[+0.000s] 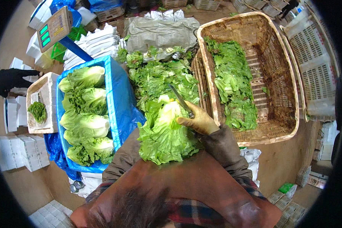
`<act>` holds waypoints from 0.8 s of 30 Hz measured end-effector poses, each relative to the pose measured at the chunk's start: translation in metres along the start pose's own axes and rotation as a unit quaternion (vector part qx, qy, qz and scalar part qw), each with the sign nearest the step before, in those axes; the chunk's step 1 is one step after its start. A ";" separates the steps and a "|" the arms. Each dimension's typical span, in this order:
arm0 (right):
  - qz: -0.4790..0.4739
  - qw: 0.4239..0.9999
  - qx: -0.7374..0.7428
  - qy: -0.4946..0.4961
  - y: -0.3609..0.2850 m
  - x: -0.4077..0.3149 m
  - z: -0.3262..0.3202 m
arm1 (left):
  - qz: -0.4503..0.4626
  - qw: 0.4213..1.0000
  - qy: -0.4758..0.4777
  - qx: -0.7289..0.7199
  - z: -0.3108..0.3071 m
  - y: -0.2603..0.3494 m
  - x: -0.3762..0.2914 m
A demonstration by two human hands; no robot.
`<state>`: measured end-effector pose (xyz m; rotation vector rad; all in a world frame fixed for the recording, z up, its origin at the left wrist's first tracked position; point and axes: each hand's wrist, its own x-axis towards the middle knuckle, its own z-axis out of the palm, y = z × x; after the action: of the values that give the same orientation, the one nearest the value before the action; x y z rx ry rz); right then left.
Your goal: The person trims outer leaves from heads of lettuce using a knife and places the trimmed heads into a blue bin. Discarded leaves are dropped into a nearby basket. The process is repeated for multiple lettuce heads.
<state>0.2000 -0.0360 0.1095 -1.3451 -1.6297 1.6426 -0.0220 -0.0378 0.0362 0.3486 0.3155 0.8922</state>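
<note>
In front of my body is a head of leafy lettuce (169, 131), its pale cut base pointing away from me. My right hand (198, 117), in a yellowish glove, grips a knife (178, 95) whose blade points up and left over the base; its thumb and fingertips lie against the lettuce. The lettuce hides my left hand; only the left sleeve (125, 152) shows. On the left, several lettuce heads (87, 125) lie in a row in a box lined with blue plastic (109, 94). Loose lettuce leaves (165, 74) are heaped beyond the held head.
A dirty plastic crate (290, 85) on the right holds lettuce (235, 85) along its left side. A scale display (54, 30) stands behind the blue-lined box. A foam box (42, 126) with one small lettuce is at the left. A person in dark clothes (12, 81) is farther left.
</note>
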 end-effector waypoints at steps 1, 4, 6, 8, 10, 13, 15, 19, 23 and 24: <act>-0.005 1.000 -0.009 -0.007 -0.004 -0.001 0.001 | 0.005 1.000 0.010 0.001 -0.005 0.001 -0.004; 0.065 0.996 0.000 0.056 -0.004 -0.012 -0.005 | 0.016 0.999 0.050 -0.003 -0.031 -0.001 0.004; 0.065 0.965 -0.191 0.170 0.033 -0.011 -0.014 | 0.042 0.993 0.109 -0.005 -0.051 -0.005 0.009; 0.046 0.937 -0.277 0.210 0.055 -0.017 -0.036 | 0.078 0.975 0.209 -0.007 -0.085 -0.021 0.020; 0.028 0.938 -0.267 0.218 0.077 -0.027 -0.067 | 0.028 0.903 0.425 0.057 -0.090 -0.033 0.025; 0.026 0.965 -0.172 0.195 0.063 -0.039 -0.124 | -0.046 0.886 0.462 0.009 -0.080 -0.065 0.044; 0.066 0.936 -0.228 0.261 0.054 -0.039 -0.159 | -0.079 0.912 0.402 -0.017 -0.077 -0.089 0.048; 0.043 0.903 -0.314 0.289 0.048 0.002 -0.277 | -0.120 0.922 0.368 -0.024 -0.072 -0.119 0.081; 0.059 0.888 -0.368 0.269 0.100 0.108 -0.423 | -0.072 0.922 0.381 0.021 -0.056 -0.130 0.080; 0.086 0.853 -0.430 0.282 0.138 0.137 -0.464 | -0.084 0.910 0.406 0.005 -0.057 -0.129 0.077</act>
<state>0.5830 0.2787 0.0220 -2.1734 -1.9342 0.4023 0.0902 -0.0416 -0.0785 -0.0659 1.1045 0.8288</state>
